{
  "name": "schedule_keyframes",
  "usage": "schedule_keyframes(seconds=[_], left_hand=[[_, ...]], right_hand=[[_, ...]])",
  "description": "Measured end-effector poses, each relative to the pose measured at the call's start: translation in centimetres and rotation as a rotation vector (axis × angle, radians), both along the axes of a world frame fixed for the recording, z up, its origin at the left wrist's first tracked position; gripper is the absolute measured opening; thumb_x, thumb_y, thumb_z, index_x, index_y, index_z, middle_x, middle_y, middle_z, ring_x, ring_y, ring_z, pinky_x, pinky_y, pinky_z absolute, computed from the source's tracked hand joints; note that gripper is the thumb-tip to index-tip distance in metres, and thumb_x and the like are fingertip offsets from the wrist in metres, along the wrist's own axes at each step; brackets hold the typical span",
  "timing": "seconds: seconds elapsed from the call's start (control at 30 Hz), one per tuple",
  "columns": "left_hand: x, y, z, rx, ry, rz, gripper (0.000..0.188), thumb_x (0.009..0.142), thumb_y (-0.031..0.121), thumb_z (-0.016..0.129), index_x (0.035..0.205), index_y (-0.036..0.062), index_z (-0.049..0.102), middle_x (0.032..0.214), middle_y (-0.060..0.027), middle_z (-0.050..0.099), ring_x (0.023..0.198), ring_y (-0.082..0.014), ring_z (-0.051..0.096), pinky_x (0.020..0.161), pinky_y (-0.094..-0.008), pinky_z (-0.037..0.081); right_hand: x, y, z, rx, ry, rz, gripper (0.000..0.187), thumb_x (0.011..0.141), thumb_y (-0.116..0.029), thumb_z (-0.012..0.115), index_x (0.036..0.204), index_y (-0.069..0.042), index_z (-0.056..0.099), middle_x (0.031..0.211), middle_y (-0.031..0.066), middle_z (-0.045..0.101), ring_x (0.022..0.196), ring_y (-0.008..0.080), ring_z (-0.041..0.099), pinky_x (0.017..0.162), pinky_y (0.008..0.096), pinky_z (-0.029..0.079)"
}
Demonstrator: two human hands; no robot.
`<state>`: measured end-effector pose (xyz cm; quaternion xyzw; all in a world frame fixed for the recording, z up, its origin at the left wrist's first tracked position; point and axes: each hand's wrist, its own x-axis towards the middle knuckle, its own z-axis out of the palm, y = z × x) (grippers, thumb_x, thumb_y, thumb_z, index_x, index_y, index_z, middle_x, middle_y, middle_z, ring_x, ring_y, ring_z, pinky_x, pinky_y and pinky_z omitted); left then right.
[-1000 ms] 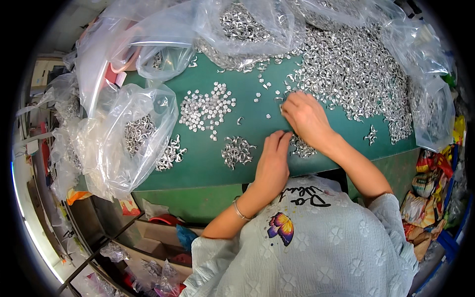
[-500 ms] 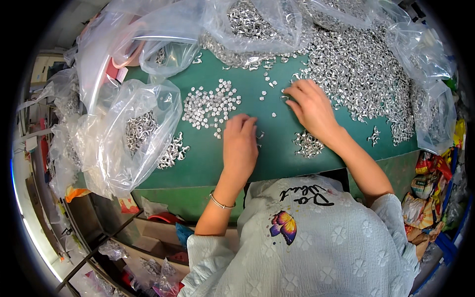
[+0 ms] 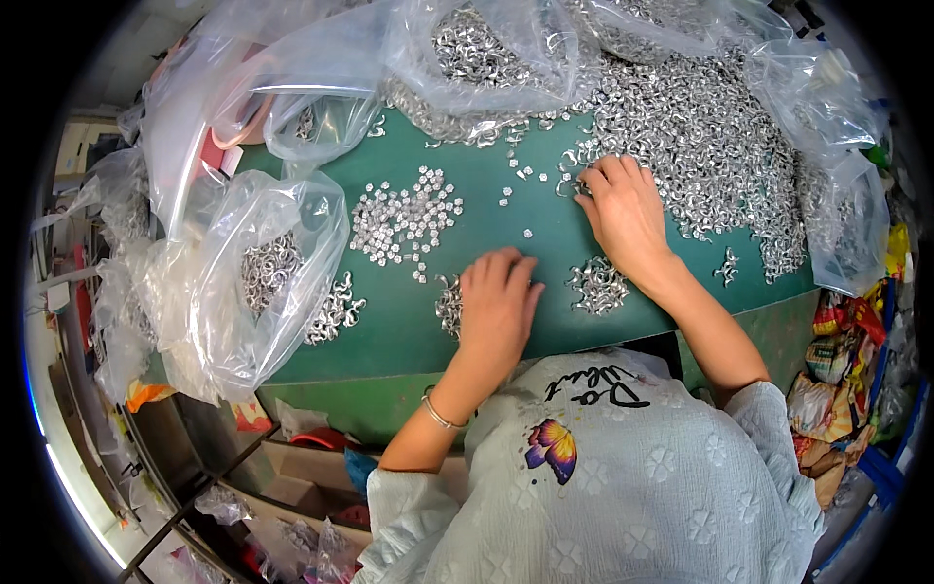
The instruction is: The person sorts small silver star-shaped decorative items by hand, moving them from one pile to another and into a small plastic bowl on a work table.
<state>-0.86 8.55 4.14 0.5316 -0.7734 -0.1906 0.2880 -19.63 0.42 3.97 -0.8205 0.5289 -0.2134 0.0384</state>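
Over the green tabletop, my left hand is held palm down, fingers bent, with a gap between thumb and forefinger and nothing visible there. Its outer edge partly hides a small pile of curved silver metal pieces. My right hand reaches to the left edge of a large heap of similar curved silver pieces. Its fingers are spread, the thumb apart, close to a few loose pieces. Between the hands lies another small pile of curved pieces. Small flower-shaped silver pieces lie farther left.
A clear plastic bag of metal pieces stands at the left, with pieces spilling beside it. More filled bags line the far side, and another bag lies at the right edge. Several flower pieces are scattered mid-table.
My left hand has shifted right and nearer, uncovering part of a small pile of curved pieces. My right hand has moved slightly right. The view has shifted a little.
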Motion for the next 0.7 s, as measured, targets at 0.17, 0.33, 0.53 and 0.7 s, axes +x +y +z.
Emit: schedule_keyframes(seconds=[0.17,0.33,0.53,0.7], left_hand=[[0.5,0.6,-0.9,-0.017,-0.096,-0.032,0.019,0.079,-0.001,0.064,0.096,0.0022,0.059,0.101,-0.0113,0.054,0.095,-0.0305,0.052,0.089,-0.0433,0.038],[1.5,0.4,0.5,0.002,-0.114,-0.061,0.021,0.080,-0.002,0.063,0.100,0.0018,0.059,0.102,-0.0119,0.054,0.096,-0.0309,0.052,0.088,-0.0423,0.039],[-1.3,-6.0,0.4,-0.082,-0.041,-0.072,0.028,0.081,0.001,0.064,0.108,0.0022,0.060,0.105,-0.0125,0.056,0.099,-0.0306,0.053,0.085,-0.0399,0.041],[-3.4,-9.5,-1.0,-0.029,-0.123,-0.180,0.030,0.080,0.002,0.065,0.110,0.0014,0.060,0.103,-0.0110,0.057,0.097,-0.0291,0.054,0.082,-0.0398,0.041]], right_hand=[[0.0,0.8,-0.4,0.013,0.080,0.030,0.012,0.076,-0.008,0.070,0.084,-0.005,0.062,0.091,0.0075,0.055,0.092,0.0250,0.052,0.079,0.0367,0.039],[-2.8,0.3,-0.6,0.093,-0.177,0.067,0.016,0.075,-0.010,0.071,0.089,-0.006,0.064,0.093,0.0064,0.055,0.094,0.0251,0.052,0.079,0.0370,0.039],[-1.6,0.2,-0.3,0.044,-0.102,0.103,0.022,0.075,-0.011,0.073,0.095,-0.006,0.066,0.095,0.0051,0.055,0.095,0.0242,0.051,0.078,0.0356,0.039],[-2.7,0.2,-0.7,0.062,-0.180,0.104,0.023,0.075,-0.008,0.072,0.096,-0.004,0.065,0.094,0.0068,0.055,0.094,0.0258,0.052,0.080,0.0377,0.042]])
